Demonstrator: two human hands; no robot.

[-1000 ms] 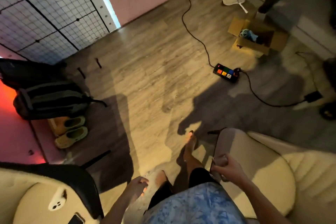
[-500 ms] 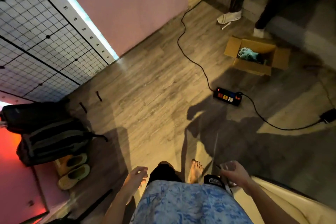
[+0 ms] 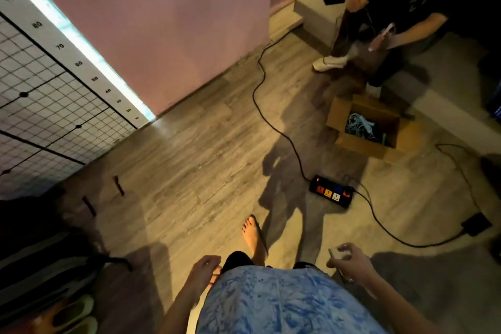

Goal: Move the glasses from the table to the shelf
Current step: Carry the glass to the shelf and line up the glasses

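A: Right hand (image 3: pixel 349 263), what's it doing?
B: Its fingers are curling round a small clear glass (image 3: pixel 336 253), gripping it at waist level. It's blurry, so I can't tell the rim.
A: Left hand (image 3: pixel 203 270)?
B: It's hanging by the hip with its fingers loosely curled, holding nothing.
A: Where's the glass sitting?
B: It's being held in the air over the wooden floor (image 3: pixel 189 171), right of a bare foot (image 3: pixel 253 236). A power strip (image 3: pixel 332 194) and a cardboard box (image 3: pixel 363 127) are lying ahead, and a second person (image 3: pixel 393 8) is sitting beyond the box.
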